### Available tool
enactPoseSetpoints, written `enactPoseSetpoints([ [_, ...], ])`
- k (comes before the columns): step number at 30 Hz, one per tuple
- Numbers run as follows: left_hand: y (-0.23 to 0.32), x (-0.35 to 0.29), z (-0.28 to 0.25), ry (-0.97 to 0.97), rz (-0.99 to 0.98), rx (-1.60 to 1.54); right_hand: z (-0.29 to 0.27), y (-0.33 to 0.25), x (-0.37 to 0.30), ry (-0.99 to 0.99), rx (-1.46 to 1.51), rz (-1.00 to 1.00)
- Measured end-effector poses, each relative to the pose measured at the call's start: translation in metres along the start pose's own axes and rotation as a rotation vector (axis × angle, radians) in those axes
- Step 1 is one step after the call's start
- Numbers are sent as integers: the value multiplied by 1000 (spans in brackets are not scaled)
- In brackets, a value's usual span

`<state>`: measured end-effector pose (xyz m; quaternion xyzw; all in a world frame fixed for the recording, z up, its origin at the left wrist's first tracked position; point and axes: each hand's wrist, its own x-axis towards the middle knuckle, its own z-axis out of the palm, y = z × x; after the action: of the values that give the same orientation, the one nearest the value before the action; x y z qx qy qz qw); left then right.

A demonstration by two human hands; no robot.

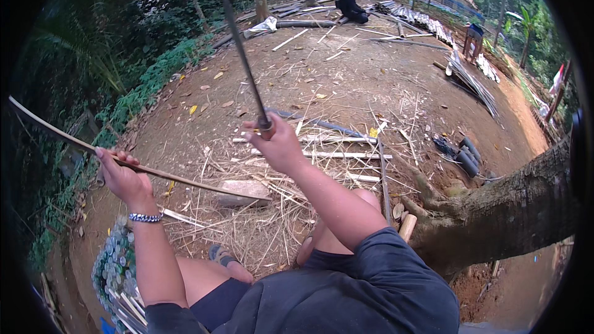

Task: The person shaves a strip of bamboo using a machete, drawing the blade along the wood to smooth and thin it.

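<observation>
My right hand (278, 143) is closed around the handle of a long dark blade (242, 59) that points up and away from me. My left hand (120, 176) grips a long thin bamboo strip (55, 131), which runs from the far left down to a flat stone (242, 192) on the ground. A bead bracelet sits on my left wrist. My bare knees and a sandalled foot (221, 253) show below the hands.
Split bamboo slats (322, 154) and dry shavings litter the dirt in front. A thick tree trunk (513, 210) crosses at right. Another person (352, 5) squats far back beside stacked bamboo poles (421, 21). A woven piece (114, 272) lies at lower left.
</observation>
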<state>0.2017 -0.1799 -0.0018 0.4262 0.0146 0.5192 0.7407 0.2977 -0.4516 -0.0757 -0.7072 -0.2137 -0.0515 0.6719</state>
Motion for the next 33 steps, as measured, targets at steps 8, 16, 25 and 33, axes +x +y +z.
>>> enactPoseSetpoints([
  [8,13,44,-57,-170,32,-172,-25,73,-73,145,65,320],
  [16,-2,19,-107,-105,93,-94,-16,116,-125,57,19,443],
  [25,62,23,-105,-415,145,-174,16,130,-137,-202,-200,492],
  [33,72,-10,-53,-151,64,-8,31,126,-141,-362,-358,468],
])
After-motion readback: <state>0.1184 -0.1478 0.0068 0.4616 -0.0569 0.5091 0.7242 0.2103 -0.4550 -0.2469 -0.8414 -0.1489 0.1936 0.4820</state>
